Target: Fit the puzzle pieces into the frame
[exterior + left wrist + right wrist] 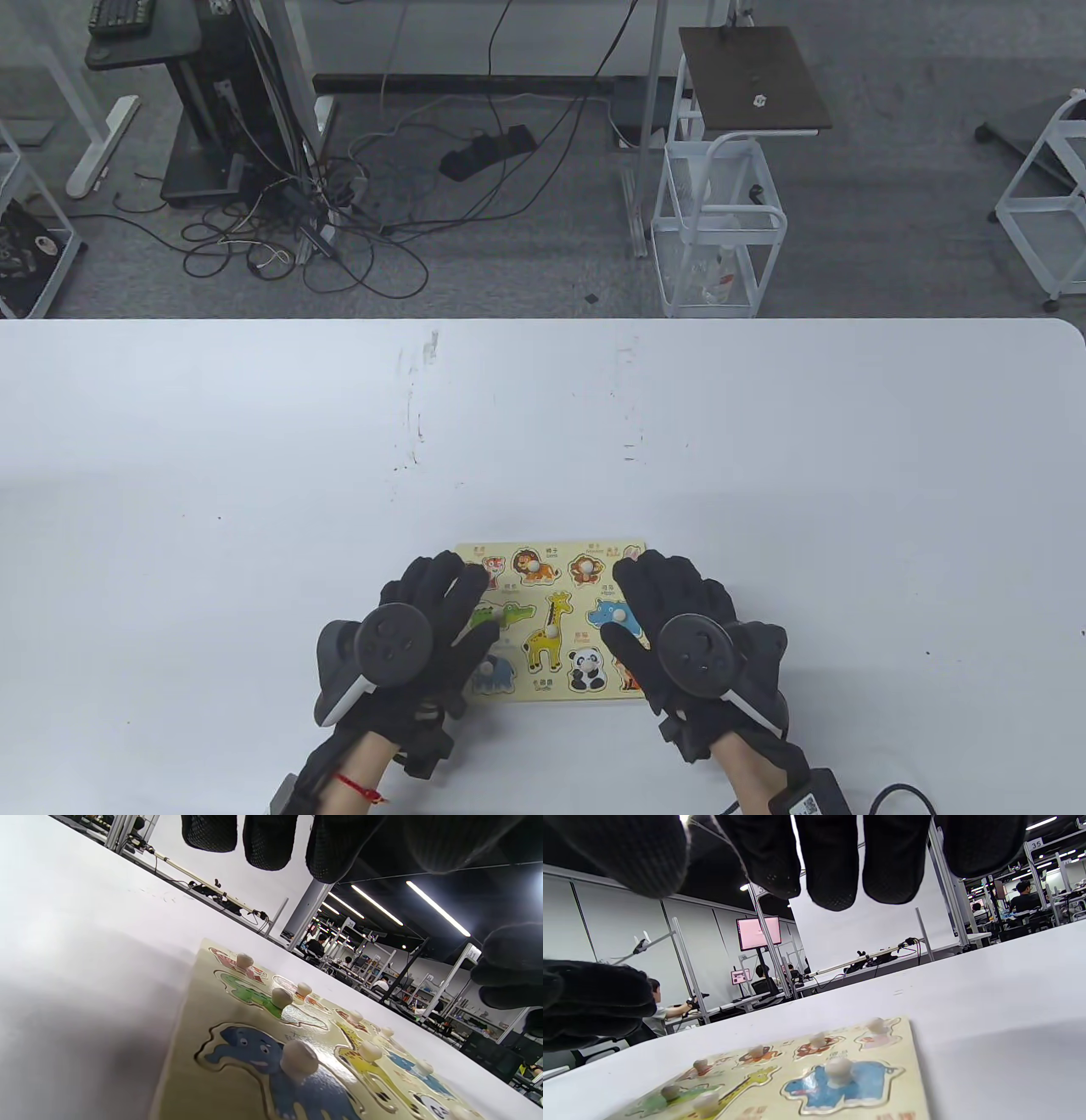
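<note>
Near edge: left hand [416, 632] and right hand [679, 632], 2 gloves, fingers spread, gripping nothing, hovering over the puzzle board [550, 692]. Board flat on white table [254, 475]; giraffe piece [550, 632] seated. Beyond: white cart [717, 229].

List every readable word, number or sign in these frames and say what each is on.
"35": white sign on a frame post behind the table, right wrist view.
Animal captions on the puzzle board: too small to read.
Pink monitor text: blurred.
QR label on the box by the right wrist: unreadable.
</note>
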Demonstrator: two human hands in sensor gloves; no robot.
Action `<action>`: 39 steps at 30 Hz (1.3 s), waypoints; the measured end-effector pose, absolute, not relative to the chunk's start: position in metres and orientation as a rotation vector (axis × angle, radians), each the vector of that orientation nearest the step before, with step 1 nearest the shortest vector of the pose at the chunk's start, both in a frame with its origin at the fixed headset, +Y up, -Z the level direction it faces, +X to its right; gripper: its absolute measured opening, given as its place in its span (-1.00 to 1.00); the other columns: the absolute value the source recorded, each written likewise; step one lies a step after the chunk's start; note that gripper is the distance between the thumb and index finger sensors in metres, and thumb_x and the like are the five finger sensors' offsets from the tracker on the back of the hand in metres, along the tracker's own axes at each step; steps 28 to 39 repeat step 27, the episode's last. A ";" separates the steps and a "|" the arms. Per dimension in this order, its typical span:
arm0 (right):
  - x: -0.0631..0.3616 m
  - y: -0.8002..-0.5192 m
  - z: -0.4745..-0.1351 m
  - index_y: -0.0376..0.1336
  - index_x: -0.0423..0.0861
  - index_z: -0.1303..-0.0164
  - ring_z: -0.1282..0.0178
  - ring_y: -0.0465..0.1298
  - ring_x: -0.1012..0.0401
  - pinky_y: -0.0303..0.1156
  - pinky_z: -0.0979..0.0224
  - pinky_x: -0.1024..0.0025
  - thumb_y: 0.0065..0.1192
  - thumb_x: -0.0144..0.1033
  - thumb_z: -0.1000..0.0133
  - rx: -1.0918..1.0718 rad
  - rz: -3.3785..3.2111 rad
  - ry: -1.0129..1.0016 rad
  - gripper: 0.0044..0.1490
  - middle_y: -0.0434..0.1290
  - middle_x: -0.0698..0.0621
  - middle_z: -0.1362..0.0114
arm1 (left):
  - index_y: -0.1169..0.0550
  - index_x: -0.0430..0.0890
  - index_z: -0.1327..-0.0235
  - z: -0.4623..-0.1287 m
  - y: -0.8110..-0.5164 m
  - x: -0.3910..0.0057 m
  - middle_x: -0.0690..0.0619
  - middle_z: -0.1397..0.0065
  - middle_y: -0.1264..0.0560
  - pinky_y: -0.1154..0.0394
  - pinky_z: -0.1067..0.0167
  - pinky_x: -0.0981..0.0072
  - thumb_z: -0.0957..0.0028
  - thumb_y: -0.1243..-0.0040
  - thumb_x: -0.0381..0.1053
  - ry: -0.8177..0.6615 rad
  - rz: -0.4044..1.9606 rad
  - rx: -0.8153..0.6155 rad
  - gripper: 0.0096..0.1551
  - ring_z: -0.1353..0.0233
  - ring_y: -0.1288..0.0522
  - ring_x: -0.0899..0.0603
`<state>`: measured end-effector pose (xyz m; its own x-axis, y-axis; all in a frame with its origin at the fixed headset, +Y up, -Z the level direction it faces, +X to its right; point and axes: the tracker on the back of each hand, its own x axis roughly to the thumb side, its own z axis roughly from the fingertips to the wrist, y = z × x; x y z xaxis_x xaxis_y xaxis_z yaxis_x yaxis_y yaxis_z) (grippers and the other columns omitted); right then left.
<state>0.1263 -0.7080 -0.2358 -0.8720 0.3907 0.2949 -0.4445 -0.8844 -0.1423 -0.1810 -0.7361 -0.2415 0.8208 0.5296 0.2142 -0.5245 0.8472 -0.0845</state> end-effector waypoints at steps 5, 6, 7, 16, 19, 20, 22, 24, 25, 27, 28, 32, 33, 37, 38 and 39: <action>0.133 -0.724 -0.240 0.22 0.00 -0.49 -0.63 0.23 -0.22 0.15 -0.45 -0.37 0.18 0.29 0.08 0.363 2.540 -0.226 -0.03 0.24 -0.08 -0.59 | -0.38 0.21 -0.52 -0.242 -0.736 -0.179 -0.02 -0.72 -0.24 -0.09 -0.57 -0.19 0.04 -0.08 0.41 -0.298 0.578 -0.002 -0.20 -0.69 -0.27 -0.30; 0.134 -0.726 -0.240 0.21 0.00 -0.50 -0.63 0.23 -0.22 0.13 -0.45 -0.37 0.18 0.30 0.08 0.367 2.529 -0.216 -0.02 0.24 -0.08 -0.59 | -0.39 0.21 -0.51 -0.242 -0.737 -0.179 -0.01 -0.72 -0.25 -0.09 -0.57 -0.18 0.05 -0.09 0.41 -0.295 0.581 0.004 -0.20 -0.69 -0.28 -0.29; 0.135 -0.728 -0.240 0.19 0.00 -0.51 -0.64 0.22 -0.21 0.13 -0.45 -0.37 0.18 0.31 0.09 0.375 2.519 -0.209 0.00 0.23 -0.08 -0.59 | -0.39 0.20 -0.51 -0.242 -0.737 -0.178 -0.01 -0.72 -0.26 -0.08 -0.58 -0.18 0.05 -0.09 0.41 -0.300 0.580 0.008 -0.20 -0.69 -0.27 -0.29; 0.141 -0.741 -0.240 0.16 0.00 -0.52 -0.63 0.22 -0.22 0.12 -0.46 -0.36 0.18 0.32 0.10 0.337 2.522 -0.163 0.02 0.21 -0.10 -0.59 | -0.38 0.21 -0.53 -0.240 -0.740 -0.171 -0.02 -0.73 -0.22 -0.06 -0.56 -0.22 0.05 -0.09 0.41 -0.302 0.516 -0.017 -0.19 -0.70 -0.23 -0.32; 0.142 -0.741 -0.240 0.18 -0.01 -0.51 -0.62 0.25 -0.22 0.14 -0.45 -0.35 0.19 0.30 0.09 0.322 2.524 -0.177 0.00 0.23 -0.10 -0.58 | -0.37 0.20 -0.53 -0.240 -0.740 -0.171 -0.03 -0.73 -0.22 -0.06 -0.56 -0.23 0.05 -0.09 0.41 -0.298 0.509 -0.019 -0.19 -0.70 -0.23 -0.32; 0.143 -0.741 -0.240 0.18 -0.01 -0.51 -0.62 0.25 -0.22 0.14 -0.45 -0.35 0.19 0.30 0.09 0.318 2.518 -0.173 0.00 0.23 -0.10 -0.58 | -0.38 0.20 -0.53 -0.240 -0.740 -0.171 -0.02 -0.73 -0.22 -0.06 -0.56 -0.23 0.05 -0.09 0.41 -0.298 0.509 -0.022 -0.19 -0.70 -0.23 -0.32; 0.144 -0.741 -0.239 0.18 -0.01 -0.51 -0.62 0.25 -0.23 0.14 -0.45 -0.36 0.19 0.30 0.09 0.313 2.512 -0.167 0.00 0.23 -0.10 -0.58 | -0.37 0.20 -0.53 -0.240 -0.741 -0.170 -0.03 -0.73 -0.22 -0.06 -0.56 -0.23 0.05 -0.09 0.41 -0.296 0.509 -0.029 -0.19 -0.70 -0.23 -0.32; 0.146 -0.742 -0.239 0.18 -0.01 -0.51 -0.62 0.25 -0.22 0.13 -0.45 -0.36 0.19 0.30 0.09 0.304 2.511 -0.166 0.00 0.23 -0.10 -0.58 | -0.37 0.20 -0.53 -0.240 -0.741 -0.169 -0.03 -0.73 -0.22 -0.06 -0.56 -0.23 0.05 -0.09 0.41 -0.297 0.502 -0.034 -0.19 -0.70 -0.23 -0.33; 0.146 -0.742 -0.239 0.18 0.00 -0.51 -0.62 0.25 -0.23 0.13 -0.45 -0.36 0.19 0.30 0.09 0.302 2.510 -0.164 0.00 0.23 -0.10 -0.58 | -0.37 0.20 -0.53 -0.240 -0.741 -0.169 -0.03 -0.73 -0.22 -0.06 -0.56 -0.23 0.05 -0.09 0.41 -0.297 0.500 -0.034 -0.19 -0.70 -0.23 -0.32; 0.147 -0.742 -0.240 0.18 -0.01 -0.51 -0.62 0.25 -0.23 0.13 -0.45 -0.36 0.20 0.29 0.09 0.296 2.507 -0.162 -0.01 0.23 -0.10 -0.58 | -0.37 0.20 -0.53 -0.240 -0.741 -0.169 -0.03 -0.73 -0.22 -0.07 -0.56 -0.23 0.05 -0.09 0.41 -0.297 0.498 -0.034 -0.18 -0.70 -0.23 -0.33; 0.147 -0.742 -0.240 0.18 -0.01 -0.51 -0.62 0.25 -0.23 0.13 -0.45 -0.36 0.20 0.29 0.09 0.296 2.507 -0.162 -0.01 0.23 -0.10 -0.58 | -0.37 0.20 -0.53 -0.240 -0.741 -0.169 -0.03 -0.73 -0.22 -0.07 -0.56 -0.23 0.05 -0.09 0.41 -0.297 0.498 -0.034 -0.18 -0.70 -0.23 -0.33; 0.147 -0.742 -0.240 0.18 -0.01 -0.51 -0.62 0.25 -0.23 0.13 -0.45 -0.36 0.20 0.29 0.09 0.296 2.507 -0.162 -0.01 0.23 -0.10 -0.58 | -0.37 0.20 -0.53 -0.240 -0.741 -0.169 -0.03 -0.73 -0.22 -0.07 -0.56 -0.23 0.05 -0.09 0.41 -0.297 0.498 -0.034 -0.18 -0.70 -0.23 -0.33; 0.147 -0.742 -0.240 0.18 -0.01 -0.51 -0.62 0.25 -0.23 0.13 -0.45 -0.36 0.20 0.29 0.09 0.296 2.507 -0.162 -0.01 0.23 -0.10 -0.58 | -0.37 0.20 -0.53 -0.240 -0.741 -0.169 -0.03 -0.73 -0.22 -0.07 -0.56 -0.23 0.05 -0.09 0.41 -0.297 0.498 -0.034 -0.18 -0.70 -0.23 -0.33; 0.147 -0.742 -0.240 0.18 -0.01 -0.51 -0.62 0.25 -0.23 0.13 -0.45 -0.36 0.20 0.29 0.09 0.296 2.507 -0.162 -0.01 0.23 -0.10 -0.58 | -0.37 0.20 -0.53 -0.240 -0.741 -0.169 -0.03 -0.73 -0.22 -0.07 -0.56 -0.23 0.05 -0.09 0.41 -0.297 0.498 -0.034 -0.18 -0.70 -0.23 -0.33; 0.147 -0.742 -0.240 0.18 -0.01 -0.51 -0.62 0.25 -0.23 0.13 -0.45 -0.36 0.20 0.29 0.09 0.296 2.507 -0.162 -0.01 0.23 -0.10 -0.58 | -0.37 0.20 -0.53 -0.240 -0.741 -0.169 -0.03 -0.73 -0.22 -0.07 -0.56 -0.23 0.05 -0.09 0.41 -0.297 0.498 -0.034 -0.18 -0.70 -0.23 -0.33; 0.147 -0.742 -0.240 0.18 -0.01 -0.51 -0.62 0.25 -0.23 0.13 -0.45 -0.36 0.20 0.29 0.09 0.296 2.507 -0.162 -0.01 0.23 -0.10 -0.58 | -0.37 0.20 -0.53 -0.240 -0.741 -0.169 -0.03 -0.73 -0.22 -0.07 -0.56 -0.23 0.05 -0.09 0.41 -0.297 0.498 -0.034 -0.18 -0.70 -0.23 -0.33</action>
